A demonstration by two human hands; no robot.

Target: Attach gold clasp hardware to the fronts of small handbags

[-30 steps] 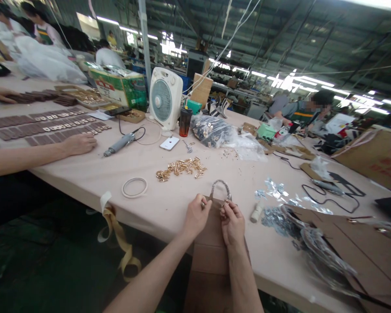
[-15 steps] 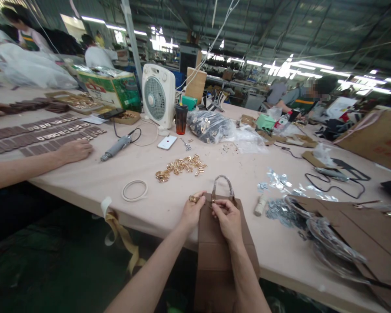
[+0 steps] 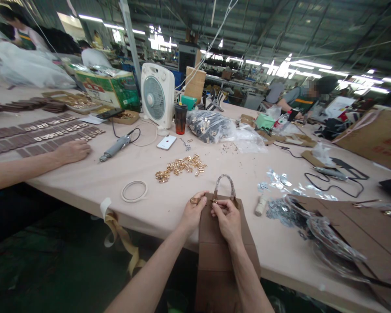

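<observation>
Just like a moment ago, the left hand (image 3: 193, 216) pinches a small gold clip (image 3: 194, 200) while the right hand (image 3: 226, 221) pinches the top of a brown bag (image 3: 223, 256) by its handle (image 3: 224, 184), at six o'clock on the table (image 3: 84, 191) edge.

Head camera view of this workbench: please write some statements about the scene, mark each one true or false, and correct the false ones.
1. The left hand pinches a small gold fitting. True.
2. The right hand is at the base of the handle of a brown bag. True.
3. The white phone lies on the gold fittings. False: it lies apart from them.
4. The box fan stands on the floor. False: it stands on the table.
5. A co-worker's hand rests on the table. True.
</observation>
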